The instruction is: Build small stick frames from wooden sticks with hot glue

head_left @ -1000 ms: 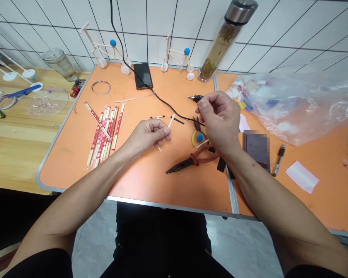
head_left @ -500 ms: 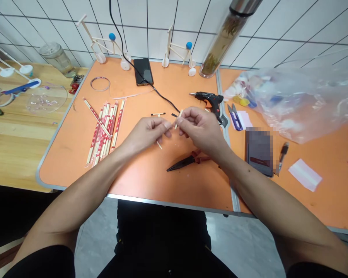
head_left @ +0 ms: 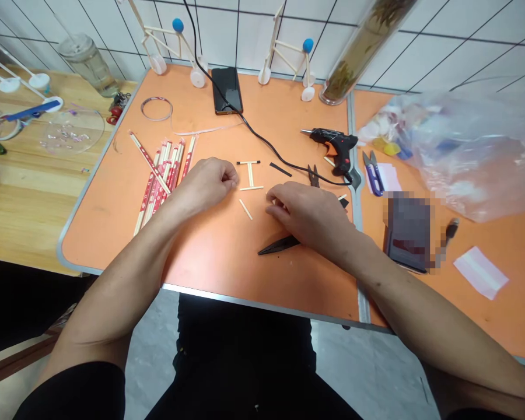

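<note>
Small wooden stick pieces lie on the orange table between my hands. A T-shaped stick piece (head_left: pixel 251 173) has black ends on its crossbar, and a short stick (head_left: pixel 251 188) lies across its lower end. Another loose stick (head_left: pixel 245 209) rests at a slant just below. My left hand (head_left: pixel 216 181) is beside the T-shaped piece, its fingers curled together and nothing showing in them. My right hand (head_left: pixel 295 207) is to the right of the sticks, fingers loosely bent with a gap at the thumb. It partly covers black-jawed pliers (head_left: pixel 280 245).
Wrapped chopsticks (head_left: pixel 164 175) lie left. A glue gun (head_left: pixel 335 149), a black strip (head_left: pixel 280 170) and purple snips (head_left: pixel 374 175) are right. A phone (head_left: pixel 227 90), two stick models with blue balls (head_left: pixel 178 25) and a tall bottle (head_left: pixel 359 52) stand behind; a plastic bag (head_left: pixel 476 151) lies far right.
My hands have moved apart. The small stick held in my right fingers is no longer seen there, and a short stick now shows at the T-shaped piece's lower end. The view has shifted slightly.
</note>
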`<state>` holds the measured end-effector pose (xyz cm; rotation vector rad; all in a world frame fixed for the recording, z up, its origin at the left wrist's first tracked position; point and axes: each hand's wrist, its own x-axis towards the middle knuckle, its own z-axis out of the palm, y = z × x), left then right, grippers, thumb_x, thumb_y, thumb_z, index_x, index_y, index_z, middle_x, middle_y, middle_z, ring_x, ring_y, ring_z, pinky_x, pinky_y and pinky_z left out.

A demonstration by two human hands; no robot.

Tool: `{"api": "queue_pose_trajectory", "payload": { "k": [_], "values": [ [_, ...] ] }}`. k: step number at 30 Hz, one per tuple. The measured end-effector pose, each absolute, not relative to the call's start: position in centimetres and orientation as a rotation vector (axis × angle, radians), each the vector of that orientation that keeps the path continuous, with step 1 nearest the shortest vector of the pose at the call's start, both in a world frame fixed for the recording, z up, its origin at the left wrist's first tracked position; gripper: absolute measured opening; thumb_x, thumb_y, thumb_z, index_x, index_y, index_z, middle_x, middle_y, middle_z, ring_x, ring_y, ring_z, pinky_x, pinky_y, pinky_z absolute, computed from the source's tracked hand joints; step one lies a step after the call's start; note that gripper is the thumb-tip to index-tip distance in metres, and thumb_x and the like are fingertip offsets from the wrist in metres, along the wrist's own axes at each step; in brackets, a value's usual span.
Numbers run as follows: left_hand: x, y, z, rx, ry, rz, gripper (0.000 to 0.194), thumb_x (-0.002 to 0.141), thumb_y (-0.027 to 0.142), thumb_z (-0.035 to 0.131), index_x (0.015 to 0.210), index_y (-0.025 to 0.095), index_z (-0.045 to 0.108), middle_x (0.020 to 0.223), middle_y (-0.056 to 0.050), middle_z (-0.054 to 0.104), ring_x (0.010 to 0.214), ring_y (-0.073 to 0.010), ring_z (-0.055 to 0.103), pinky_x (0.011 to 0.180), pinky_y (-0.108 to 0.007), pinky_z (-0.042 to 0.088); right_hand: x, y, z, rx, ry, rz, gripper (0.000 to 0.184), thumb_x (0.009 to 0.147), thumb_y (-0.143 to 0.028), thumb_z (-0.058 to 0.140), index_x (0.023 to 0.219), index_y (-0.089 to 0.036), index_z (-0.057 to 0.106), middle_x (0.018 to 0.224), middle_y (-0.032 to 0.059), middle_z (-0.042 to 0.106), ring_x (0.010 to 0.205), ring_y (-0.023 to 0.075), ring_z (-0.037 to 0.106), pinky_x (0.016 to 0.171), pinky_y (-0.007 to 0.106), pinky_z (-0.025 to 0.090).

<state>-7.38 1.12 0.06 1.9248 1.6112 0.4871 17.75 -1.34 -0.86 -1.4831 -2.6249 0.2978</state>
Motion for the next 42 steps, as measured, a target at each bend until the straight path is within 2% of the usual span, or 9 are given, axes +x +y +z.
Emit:
{"api": "queue_pose_trajectory", "payload": {
  "k": [3, 6, 12, 19, 22, 25, 28, 33, 42],
  "values": [
    [-7.4, 1.3, -0.6, 1.922, 1.576, 0.456, 0.015, 0.084, 0.014, 0.065, 0.086, 0.018, 0.080, 0.084, -0.005, 0.078, 0.076, -0.0208, 0.067, 0.075, -0.036, 0.047, 17.9, -1.7, -1.8, -1.140, -2.684, 0.349, 0.017, 0.108, -0.020, 0.060, 0.114, -0.024, 0.076, 0.112, 0.0066, 0.077, 0.091, 0.0207, 0.067, 0.068, 0.032, 0.032],
    [-7.4, 1.4, -1.0, 1.925, 1.558, 0.460, 0.017, 0.084, 0.014, 0.065, 0.090, 0.018, 0.080, 0.087, -0.005, 0.080, 0.079, -0.0214, 0.068, 0.076, -0.036, 0.049, 17.6, -1.7, -2.5, -1.015, -2.705, 0.345, 0.022, 0.109, -0.018, 0.057, 0.116, -0.025, 0.077, 0.113, 0.0065, 0.076, 0.090, 0.0191, 0.065, 0.067, 0.031, 0.030],
    [-7.1, 1.2, -0.6, 1.934, 1.595, 0.433, 0.018, 0.084, 0.012, 0.065, 0.095, 0.018, 0.079, 0.091, -0.006, 0.080, 0.083, -0.0223, 0.069, 0.078, -0.036, 0.049, 16.7, -1.5, -3.1, -0.998, -2.745, 0.333, 0.023, 0.111, -0.019, 0.056, 0.115, -0.024, 0.078, 0.104, 0.0058, 0.074, 0.086, 0.0188, 0.061, 0.065, 0.032, 0.028],
    [-7.3, 1.1, -0.5, 1.952, 1.659, 0.409, 0.007, 0.088, 0.017, 0.067, 0.084, 0.020, 0.072, 0.089, -0.006, 0.077, 0.077, -0.0209, 0.063, 0.071, -0.035, 0.041, 16.5, -1.3, -3.7, -0.985, -2.666, 0.411, 0.022, 0.112, -0.026, 0.059, 0.122, -0.022, 0.078, 0.112, 0.0089, 0.078, 0.098, 0.0222, 0.069, 0.070, 0.033, 0.038],
    [-7.4, 0.9, -0.5, 1.970, 1.711, 0.444, 0.006, 0.090, 0.019, 0.070, 0.085, 0.021, 0.072, 0.087, -0.006, 0.076, 0.078, -0.0220, 0.062, 0.072, -0.035, 0.041, 17.1, -0.1, -2.0, -1.060, -2.565, 0.419, 0.029, 0.111, -0.029, 0.057, 0.126, -0.023, 0.081, 0.117, 0.0110, 0.079, 0.101, 0.0252, 0.070, 0.077, 0.035, 0.045],
    [-6.8, -0.2, 0.0, 1.998, 1.756, 0.479, 0.004, 0.091, 0.022, 0.075, 0.096, 0.022, 0.076, 0.091, -0.006, 0.076, 0.083, -0.0242, 0.065, 0.074, -0.036, 0.043, 17.7, 1.8, 0.2, -1.209, -2.475, 0.395, 0.033, 0.109, -0.026, 0.054, 0.124, -0.021, 0.084, 0.117, 0.0130, 0.080, 0.106, 0.0285, 0.070, 0.089, 0.039, 0.047],
    [-5.1, -2.8, 0.4, 2.112, 1.795, 0.452, 0.012, 0.097, 0.026, 0.076, 0.109, 0.024, 0.078, 0.102, -0.008, 0.076, 0.090, -0.0268, 0.067, 0.074, -0.037, 0.045, 17.7, 3.5, 1.1, -1.221, -2.525, 0.443, 0.035, 0.104, -0.020, 0.056, 0.122, -0.020, 0.085, 0.118, 0.0135, 0.081, 0.106, 0.0297, 0.070, 0.090, 0.040, 0.047],
    [-2.0, -7.3, -0.3, 2.238, 1.848, 0.277, 0.011, 0.104, 0.031, 0.072, 0.111, 0.024, 0.076, 0.115, -0.013, 0.069, 0.105, -0.0326, 0.066, 0.068, -0.038, 0.045, 17.0, 4.7, -0.2, -1.119, -2.627, 0.482, 0.032, 0.105, -0.022, 0.059, 0.121, -0.025, 0.086, 0.125, 0.0097, 0.080, 0.108, 0.0279, 0.069, 0.084, 0.037, 0.043],
    [-2.3, -8.5, -2.7, 2.350, 1.921, 0.341, 0.024, 0.113, 0.027, 0.053, 0.109, 0.021, 0.076, 0.114, -0.013, 0.071, 0.101, -0.0290, 0.064, 0.078, -0.042, 0.050, 16.0, 4.2, -1.1, -1.107, -2.768, 0.380, 0.034, 0.110, -0.024, 0.055, 0.126, -0.026, 0.085, 0.126, 0.0105, 0.077, 0.105, 0.0261, 0.067, 0.072, 0.035, 0.032]
  ]
}}
